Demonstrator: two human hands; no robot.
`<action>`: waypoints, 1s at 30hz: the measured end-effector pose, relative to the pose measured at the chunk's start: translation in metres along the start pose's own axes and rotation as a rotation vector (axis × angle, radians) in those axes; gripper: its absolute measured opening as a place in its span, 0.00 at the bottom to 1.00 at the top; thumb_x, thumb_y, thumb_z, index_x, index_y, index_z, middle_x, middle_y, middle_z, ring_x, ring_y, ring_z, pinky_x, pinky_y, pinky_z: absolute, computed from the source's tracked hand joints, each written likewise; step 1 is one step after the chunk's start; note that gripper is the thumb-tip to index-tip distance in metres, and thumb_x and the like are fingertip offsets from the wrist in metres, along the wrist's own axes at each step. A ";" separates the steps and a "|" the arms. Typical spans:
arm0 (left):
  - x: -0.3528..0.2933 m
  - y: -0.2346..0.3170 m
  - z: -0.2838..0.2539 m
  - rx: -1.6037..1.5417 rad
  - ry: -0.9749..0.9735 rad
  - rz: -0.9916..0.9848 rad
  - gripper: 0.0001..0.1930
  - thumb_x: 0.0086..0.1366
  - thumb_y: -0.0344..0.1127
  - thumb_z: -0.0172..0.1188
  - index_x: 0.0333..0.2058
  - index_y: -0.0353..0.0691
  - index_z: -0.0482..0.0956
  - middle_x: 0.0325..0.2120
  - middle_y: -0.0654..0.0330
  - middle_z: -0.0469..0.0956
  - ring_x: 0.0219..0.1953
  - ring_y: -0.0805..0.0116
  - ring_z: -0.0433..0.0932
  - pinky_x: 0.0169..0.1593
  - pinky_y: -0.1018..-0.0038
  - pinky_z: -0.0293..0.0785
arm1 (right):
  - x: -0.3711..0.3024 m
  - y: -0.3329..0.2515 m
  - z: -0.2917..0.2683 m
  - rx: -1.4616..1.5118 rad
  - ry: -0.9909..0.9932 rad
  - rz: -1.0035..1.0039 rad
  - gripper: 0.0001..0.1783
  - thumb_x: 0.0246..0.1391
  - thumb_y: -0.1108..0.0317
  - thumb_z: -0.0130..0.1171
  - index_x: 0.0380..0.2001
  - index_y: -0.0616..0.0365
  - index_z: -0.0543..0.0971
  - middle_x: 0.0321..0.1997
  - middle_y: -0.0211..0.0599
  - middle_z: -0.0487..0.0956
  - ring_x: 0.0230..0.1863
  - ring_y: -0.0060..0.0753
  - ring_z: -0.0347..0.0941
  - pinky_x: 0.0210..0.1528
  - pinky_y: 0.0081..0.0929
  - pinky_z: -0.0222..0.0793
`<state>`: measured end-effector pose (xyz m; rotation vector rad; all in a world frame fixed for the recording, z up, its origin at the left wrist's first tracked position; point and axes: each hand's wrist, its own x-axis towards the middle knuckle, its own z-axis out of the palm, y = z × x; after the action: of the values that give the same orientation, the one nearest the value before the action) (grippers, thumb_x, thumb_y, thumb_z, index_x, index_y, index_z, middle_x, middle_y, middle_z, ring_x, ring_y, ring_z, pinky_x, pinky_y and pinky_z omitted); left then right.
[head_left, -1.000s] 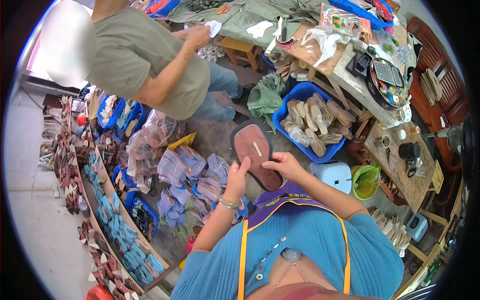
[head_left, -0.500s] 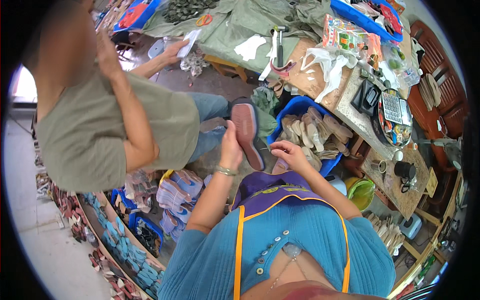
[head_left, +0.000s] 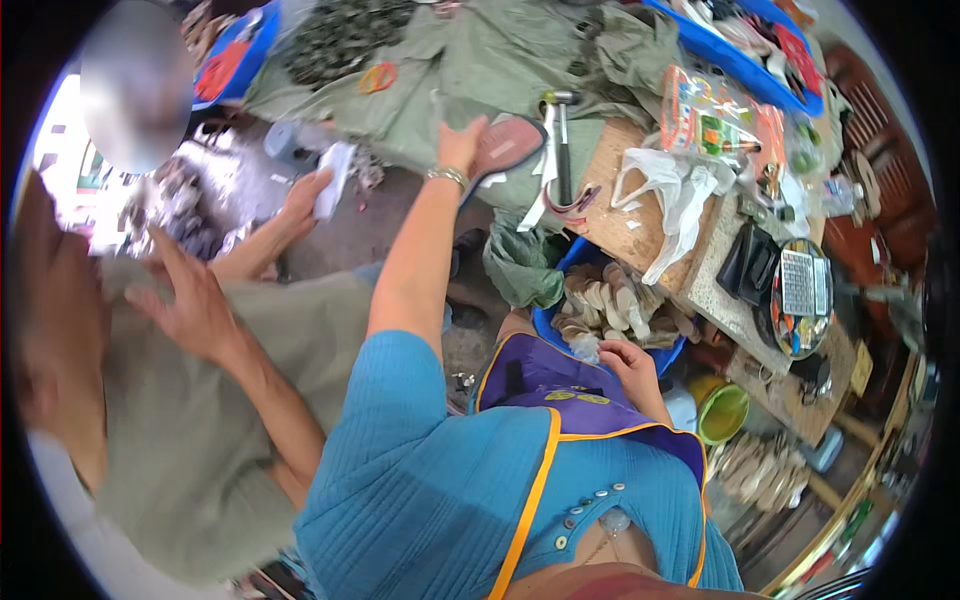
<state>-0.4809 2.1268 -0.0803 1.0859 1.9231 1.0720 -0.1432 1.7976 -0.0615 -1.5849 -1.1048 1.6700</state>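
Note:
My left hand [head_left: 463, 143], with a bracelet at the wrist, is stretched far out over the green cloth on the worktable. It grips a slipper [head_left: 512, 143] by one end, with the reddish-brown sole turned up and a dark edge round it. The strap side of the slipper is hidden. My right hand [head_left: 632, 368] hovers by my purple apron [head_left: 545, 375], its fingers loosely bent and apart, with nothing visible in them. Beyond it stands a blue tub [head_left: 545, 325] full of beige soles [head_left: 610, 300].
A hammer [head_left: 562, 150] and white plastic bags [head_left: 665, 190] lie on the table, right of the slipper. Close on my left stands a person [head_left: 220, 400] holding a white item [head_left: 334, 180]. A yellow-green bucket [head_left: 722, 412] and a calculator [head_left: 803, 283] are at the right.
My left hand has carried the slipper forward from above my lap to the worktable. My right hand has drawn back slightly. The person at left has shifted nearer and lower in view.

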 end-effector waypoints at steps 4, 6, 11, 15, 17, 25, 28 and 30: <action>0.111 -0.012 0.013 0.002 -0.016 -0.091 0.48 0.51 0.51 0.66 0.58 0.20 0.55 0.56 0.34 0.64 0.58 0.51 0.67 0.58 0.68 0.63 | 0.014 -0.014 0.019 -0.037 0.049 -0.006 0.11 0.52 0.71 0.59 0.39 0.62 0.78 0.36 0.33 0.79 0.38 0.23 0.74 0.42 0.20 0.69; 0.137 0.003 0.039 0.040 -0.101 -0.160 0.45 0.52 0.51 0.64 0.58 0.21 0.57 0.55 0.35 0.65 0.57 0.52 0.68 0.57 0.68 0.64 | 0.026 -0.021 0.019 0.014 0.117 0.073 0.11 0.52 0.71 0.59 0.40 0.62 0.78 0.36 0.35 0.79 0.37 0.24 0.75 0.42 0.20 0.69; 0.220 0.021 0.000 -0.024 -0.147 0.044 0.32 0.58 0.48 0.57 0.51 0.24 0.69 0.40 0.44 0.79 0.48 0.55 0.76 0.49 0.67 0.68 | 0.164 -0.107 0.077 -0.398 -0.049 -0.506 0.10 0.54 0.69 0.55 0.39 0.59 0.78 0.36 0.43 0.78 0.39 0.47 0.75 0.41 0.33 0.70; 0.177 0.066 0.037 -0.043 -0.245 0.121 0.29 0.59 0.49 0.55 0.49 0.27 0.72 0.34 0.42 0.79 0.42 0.50 0.77 0.46 0.65 0.70 | 0.331 -0.150 0.124 -0.823 -0.164 -0.810 0.18 0.51 0.72 0.52 0.48 0.53 0.73 0.46 0.43 0.76 0.49 0.46 0.71 0.48 0.37 0.68; 0.148 0.090 0.051 0.272 -0.232 0.436 0.24 0.61 0.48 0.53 0.47 0.34 0.76 0.34 0.41 0.78 0.39 0.45 0.76 0.45 0.62 0.71 | 0.408 -0.145 0.132 -1.152 -0.192 -0.960 0.19 0.57 0.70 0.45 0.52 0.51 0.72 0.55 0.44 0.72 0.58 0.45 0.65 0.56 0.38 0.64; 0.080 0.107 0.085 0.155 -0.344 0.683 0.15 0.61 0.41 0.52 0.45 0.48 0.78 0.40 0.52 0.78 0.41 0.49 0.76 0.43 0.62 0.73 | 0.455 -0.130 0.131 -0.763 -0.359 -0.479 0.22 0.61 0.58 0.44 0.56 0.53 0.69 0.62 0.43 0.66 0.62 0.42 0.62 0.64 0.40 0.54; 0.065 0.117 0.096 0.133 -0.500 0.729 0.15 0.60 0.38 0.52 0.45 0.48 0.78 0.41 0.52 0.78 0.41 0.48 0.75 0.43 0.62 0.73 | 0.436 -0.111 0.106 -0.787 -0.291 -0.626 0.22 0.60 0.59 0.46 0.56 0.54 0.69 0.63 0.42 0.65 0.63 0.40 0.60 0.64 0.40 0.53; 0.065 0.119 0.100 0.091 -0.511 0.705 0.15 0.60 0.37 0.52 0.46 0.47 0.78 0.41 0.52 0.78 0.41 0.51 0.77 0.43 0.64 0.74 | 0.429 -0.105 0.111 -0.803 -0.215 -0.706 0.23 0.59 0.60 0.47 0.56 0.55 0.69 0.64 0.42 0.65 0.64 0.39 0.59 0.65 0.40 0.53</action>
<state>-0.3850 2.2547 -0.0286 1.9512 1.2066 0.9206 -0.3202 2.1964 -0.1924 -1.1693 -2.3118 0.9575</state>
